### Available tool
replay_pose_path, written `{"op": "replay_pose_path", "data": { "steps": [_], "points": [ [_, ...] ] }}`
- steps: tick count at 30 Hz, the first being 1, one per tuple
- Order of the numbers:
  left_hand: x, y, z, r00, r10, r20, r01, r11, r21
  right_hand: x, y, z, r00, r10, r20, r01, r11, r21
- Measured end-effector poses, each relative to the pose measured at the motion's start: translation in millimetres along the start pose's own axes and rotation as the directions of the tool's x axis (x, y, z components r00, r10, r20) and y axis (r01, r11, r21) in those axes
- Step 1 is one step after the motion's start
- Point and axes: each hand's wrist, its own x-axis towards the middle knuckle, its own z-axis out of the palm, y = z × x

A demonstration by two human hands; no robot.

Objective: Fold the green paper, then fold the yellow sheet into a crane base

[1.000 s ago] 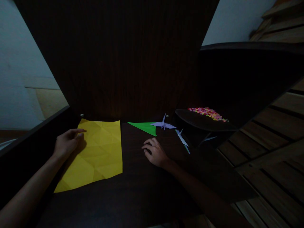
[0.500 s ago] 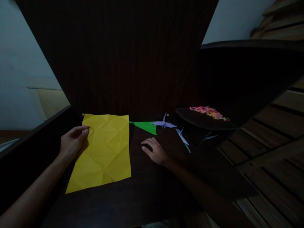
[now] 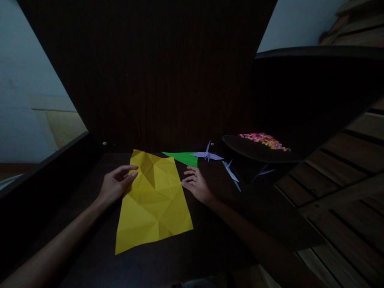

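Note:
A creased sheet of yellow paper (image 3: 156,200) lies in front of me, its surface crossed by many fold lines and its upper part slightly raised. My left hand (image 3: 118,183) grips its left edge, thumb and fingers on the sheet. Close to the paper's right edge is my right hand (image 3: 196,185), fingers loosely bent and apart; whether a fingertip touches the edge I cannot tell. Behind the sheet, a folded green paper (image 3: 186,158) is partly covered by its upper right corner. A purple paper crane (image 3: 207,156) sits beside the green piece.
Another folded paper piece (image 3: 230,173), pale with some green, lies right of the crane. A dark curved shelf (image 3: 252,154) at the right bears a heap of small pink, red and yellow bits (image 3: 265,141). The dark tabletop (image 3: 216,236) meets an upright wooden panel (image 3: 156,80) behind.
My left hand has drawn the yellow paper right and slightly toward me, and the sheet now overlaps the green paper's tip. My right hand stays near its place, now beside the sheet's edge.

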Motion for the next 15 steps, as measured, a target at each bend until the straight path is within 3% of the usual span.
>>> {"op": "replay_pose_path", "data": {
  "steps": [7,11,15],
  "points": [
    [0.1,-4.9,-5.8,0.995,0.075,0.063,-0.070,0.995,-0.078,-2.2,0.5,3.1,0.999,0.042,-0.017,-0.041,0.997,0.060],
    [1.3,-7.8,-8.4,0.994,0.062,0.085,-0.048,0.986,-0.162,-2.0,-0.2,1.1,0.997,0.045,-0.060,-0.046,0.999,-0.004],
    [-0.9,-8.6,-7.2,0.990,0.039,0.132,-0.012,0.981,-0.196,-1.6,-4.7,-3.9,0.996,0.082,-0.015,-0.082,0.997,-0.001]
  ]
}}
